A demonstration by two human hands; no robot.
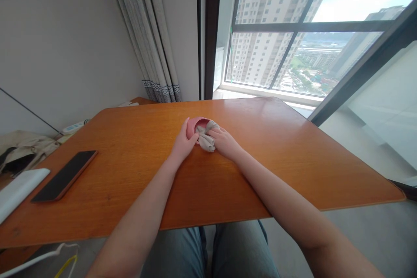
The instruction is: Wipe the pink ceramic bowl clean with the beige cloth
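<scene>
A pink bowl [191, 127] is being held tilted at the middle of the bench [137, 156] by the left hand [183, 143], whose fingers and thumb are being clamped on its left side. A crumpled grey cloth [206, 141] is being gripped by the right hand [225, 141] at the bowl's open mouth, partly inside it, the fingertips being hidden by the folds. Whether the bowl is being borne by the bench cannot be told. Well apart, at the left, a dark phone [65, 177] is being supported by the bench, just beside a white object [22, 191]
</scene>
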